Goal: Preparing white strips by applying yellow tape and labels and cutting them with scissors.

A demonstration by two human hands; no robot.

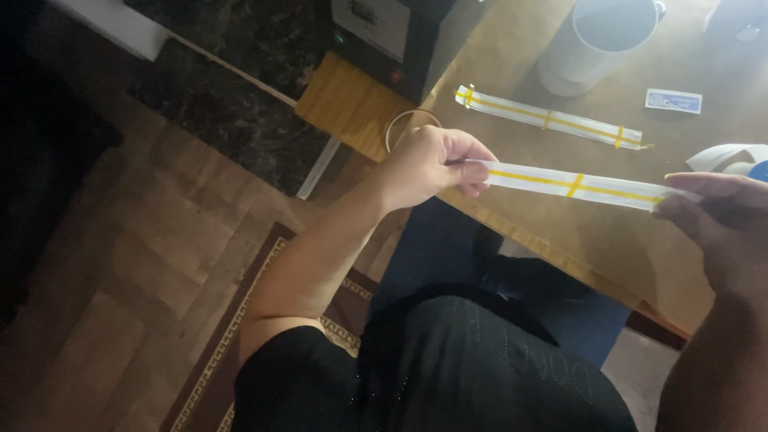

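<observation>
I hold a long white paper strip [576, 186] with yellow lines stretched between both hands, above the near edge of the wooden table [512, 72]. My left hand [432, 164] pinches its left end. The strip's right end sits between the fingertips of my right hand [720, 220]. A second strip of the same kind [548, 118] lies flat on the table farther back.
A white bucket [600, 40] stands at the back of the table, a dark machine [400, 36] to its left. A small white-and-blue label [674, 101] lies near the right. A thin ring [408, 124] rests by the table corner. Wooden floor and a patterned rug [240, 320] lie below.
</observation>
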